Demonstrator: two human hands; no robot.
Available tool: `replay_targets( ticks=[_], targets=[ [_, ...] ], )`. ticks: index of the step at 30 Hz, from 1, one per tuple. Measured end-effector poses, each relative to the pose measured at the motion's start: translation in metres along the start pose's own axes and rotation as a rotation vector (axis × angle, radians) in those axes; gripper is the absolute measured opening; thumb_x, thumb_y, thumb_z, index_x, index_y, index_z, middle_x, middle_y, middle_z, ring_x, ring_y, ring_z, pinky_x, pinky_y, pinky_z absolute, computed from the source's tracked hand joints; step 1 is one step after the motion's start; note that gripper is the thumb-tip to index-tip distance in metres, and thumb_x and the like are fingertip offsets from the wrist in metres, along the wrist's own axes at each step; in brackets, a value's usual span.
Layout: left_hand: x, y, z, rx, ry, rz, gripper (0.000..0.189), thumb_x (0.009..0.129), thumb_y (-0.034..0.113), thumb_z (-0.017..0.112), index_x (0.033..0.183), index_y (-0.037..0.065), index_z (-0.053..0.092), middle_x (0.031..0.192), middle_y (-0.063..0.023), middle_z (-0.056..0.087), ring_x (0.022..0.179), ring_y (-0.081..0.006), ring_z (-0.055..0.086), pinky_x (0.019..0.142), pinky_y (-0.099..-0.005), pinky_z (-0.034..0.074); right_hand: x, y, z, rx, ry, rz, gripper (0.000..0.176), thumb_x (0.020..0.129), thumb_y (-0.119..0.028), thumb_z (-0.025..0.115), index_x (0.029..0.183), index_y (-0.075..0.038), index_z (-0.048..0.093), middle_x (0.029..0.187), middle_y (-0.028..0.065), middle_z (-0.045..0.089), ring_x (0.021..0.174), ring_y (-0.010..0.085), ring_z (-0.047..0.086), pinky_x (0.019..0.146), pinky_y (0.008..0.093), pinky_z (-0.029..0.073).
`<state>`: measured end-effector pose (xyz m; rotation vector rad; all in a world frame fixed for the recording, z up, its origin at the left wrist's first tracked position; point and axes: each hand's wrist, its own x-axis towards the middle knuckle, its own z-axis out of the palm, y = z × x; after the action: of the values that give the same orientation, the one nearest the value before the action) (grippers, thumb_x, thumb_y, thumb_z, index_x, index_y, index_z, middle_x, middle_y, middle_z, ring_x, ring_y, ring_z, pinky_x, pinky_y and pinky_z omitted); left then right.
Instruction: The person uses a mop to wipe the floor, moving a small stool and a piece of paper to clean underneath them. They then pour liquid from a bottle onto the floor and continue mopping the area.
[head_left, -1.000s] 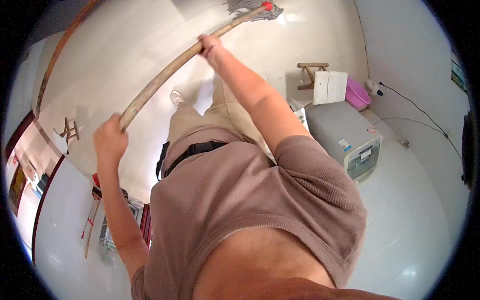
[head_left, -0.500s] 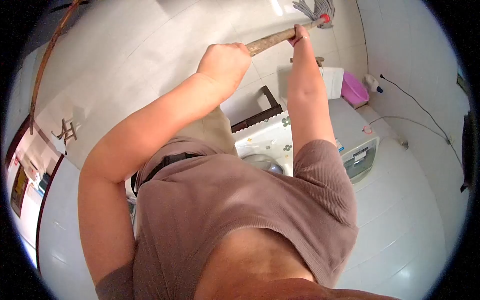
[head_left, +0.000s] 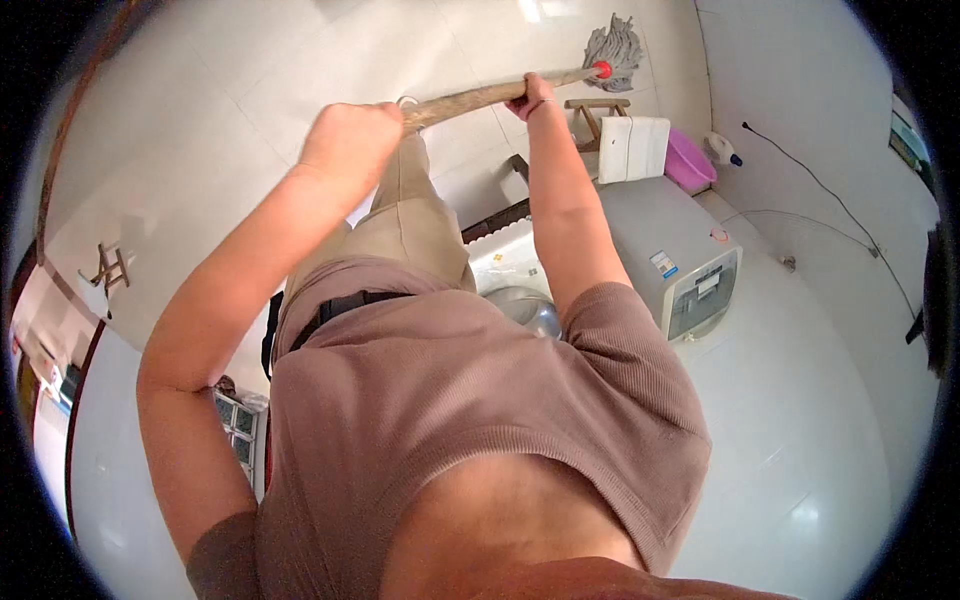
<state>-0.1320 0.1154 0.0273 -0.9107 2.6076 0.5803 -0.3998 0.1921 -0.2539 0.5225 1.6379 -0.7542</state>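
The left hand (head_left: 355,138) and right hand (head_left: 533,97) were clamped on the wooden handle (head_left: 465,103). The mop head (head_left: 614,55) contacted the floor (head_left: 300,60).

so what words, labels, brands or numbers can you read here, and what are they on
Nothing is legible.
Blue-and-white sticker on the grey appliance: too small to read.
White label on the appliance's front panel: too small to read.
Mop handle: no text seen.

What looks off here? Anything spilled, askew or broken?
Maybe the black cord along the right-hand wall: its end near the bottle appears unplugged. Otherwise nothing stands out; no visible spill, and the mop looks intact.
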Motion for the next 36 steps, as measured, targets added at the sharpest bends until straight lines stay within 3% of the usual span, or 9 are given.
replay_targets(
  ticks=[9, 15, 20, 23, 25, 29, 31, 35, 36],
  targets=[
    [-0.159, -0.103, 0.009, 0.121, -0.015, -0.021, 0.008, 0.065, 0.0, 0.05, 0.073, 0.002, 0.05, 0.066, -0.0139, 0.057, 0.062, -0.028, 0.058, 0.055, -0.0354, 0.047, -0.061, 0.137, 0.125, 0.045, -0.127, 0.039, 0.027, 0.083, -0.029, 0.034, 0.083, -0.003, 0.041, 0.073, 0.0122, 0.05, 0.06, 0.0242, 0.05, 0.05, 0.0356, 0.047],
    [-0.32, -0.166, 0.023, 0.139, -0.058, -0.19, 0.012, 0.066, -0.003, 0.049, 0.076, 0.003, 0.05, 0.07, -0.0135, 0.057, 0.068, -0.0285, 0.057, 0.059, -0.037, 0.045, -0.104, 0.266, 0.229, -0.018, -0.217, 0.097, 0.024, 0.082, -0.026, 0.035, 0.082, -0.003, 0.042, 0.075, 0.0124, 0.051, 0.062, 0.026, 0.053, 0.053, 0.0373, 0.05],
    [-0.465, -0.203, 0.026, 0.073, -0.037, -0.38, 0.019, 0.069, -0.003, 0.044, 0.086, 0.004, 0.051, 0.071, -0.0154, 0.055, 0.07, -0.0317, 0.055, 0.06, -0.0406, 0.042, -0.141, 0.374, 0.316, -0.261, -0.444, 0.299, 0.025, 0.083, -0.023, 0.033, 0.085, -0.001, 0.044, 0.079, 0.0136, 0.053, 0.069, 0.029, 0.056, 0.056, 0.0397, 0.052],
    [-0.548, -0.203, 0.025, 0.07, -0.009, -0.554, 0.009, 0.071, 0.0, 0.044, 0.078, 0.003, 0.047, 0.067, -0.0158, 0.053, 0.067, -0.0321, 0.054, 0.058, -0.0414, 0.041, -0.224, 0.427, 0.356, -0.366, -0.515, 0.34, 0.028, 0.084, -0.024, 0.033, 0.086, 0.0, 0.046, 0.078, 0.0152, 0.054, 0.07, 0.0294, 0.057, 0.056, 0.0393, 0.051],
    [-0.597, -0.194, 0.018, 0.074, -0.077, -0.721, 0.007, 0.073, 0.001, 0.042, 0.078, 0.003, 0.046, 0.068, -0.0167, 0.052, 0.067, -0.0331, 0.054, 0.057, -0.0427, 0.04, -0.228, 0.473, 0.382, -0.529, -0.632, 0.516, 0.03, 0.085, -0.026, 0.034, 0.087, 0.001, 0.046, 0.079, 0.0171, 0.055, 0.071, 0.0293, 0.057, 0.058, 0.0395, 0.051],
    [-0.666, -0.154, -0.006, 0.168, -0.206, -0.938, 0.012, 0.07, 0.0, 0.048, 0.081, 0.004, 0.048, 0.071, -0.017, 0.054, 0.067, -0.0331, 0.054, 0.057, -0.0421, 0.041, -0.292, 0.53, 0.415, -0.771, -0.69, 0.626, 0.028, 0.084, -0.022, 0.039, 0.087, 0.005, 0.047, 0.082, 0.0201, 0.054, 0.072, 0.0343, 0.057, 0.059, 0.0419, 0.051],
    [-0.696, -0.133, -0.01, 0.232, -0.138, -0.952, 0.017, 0.067, -0.001, 0.051, 0.083, 0.004, 0.049, 0.072, -0.0166, 0.055, 0.067, -0.0335, 0.055, 0.058, -0.042, 0.042, -0.31, 0.558, 0.43, -0.869, -0.735, 0.711, 0.026, 0.082, -0.021, 0.042, 0.087, 0.004, 0.047, 0.084, 0.0195, 0.054, 0.071, 0.0331, 0.057, 0.06, 0.0433, 0.051],
    [-0.704, -0.098, -0.02, 0.292, -0.25, -1.103, 0.018, 0.067, 0.0, 0.052, 0.084, 0.005, 0.05, 0.072, -0.016, 0.056, 0.067, -0.0337, 0.055, 0.057, -0.0424, 0.041, -0.309, 0.636, 0.458, -0.722, -0.652, 0.521, 0.015, 0.074, -0.013, 0.049, 0.081, 0.0, 0.047, 0.077, 0.0156, 0.054, 0.065, 0.0279, 0.057, 0.057, 0.0435, 0.05],
    [-0.702, -0.094, -0.022, 0.295, -0.248, -1.114, 0.018, 0.066, 0.0, 0.052, 0.083, 0.004, 0.05, 0.072, -0.016, 0.056, 0.067, -0.0335, 0.055, 0.057, -0.0424, 0.041, -0.307, 0.645, 0.463, -0.651, -0.667, 0.578, 0.013, 0.072, -0.011, 0.052, 0.08, -0.002, 0.047, 0.077, 0.0137, 0.053, 0.067, 0.0256, 0.057, 0.057, 0.0428, 0.051]
  ],
)
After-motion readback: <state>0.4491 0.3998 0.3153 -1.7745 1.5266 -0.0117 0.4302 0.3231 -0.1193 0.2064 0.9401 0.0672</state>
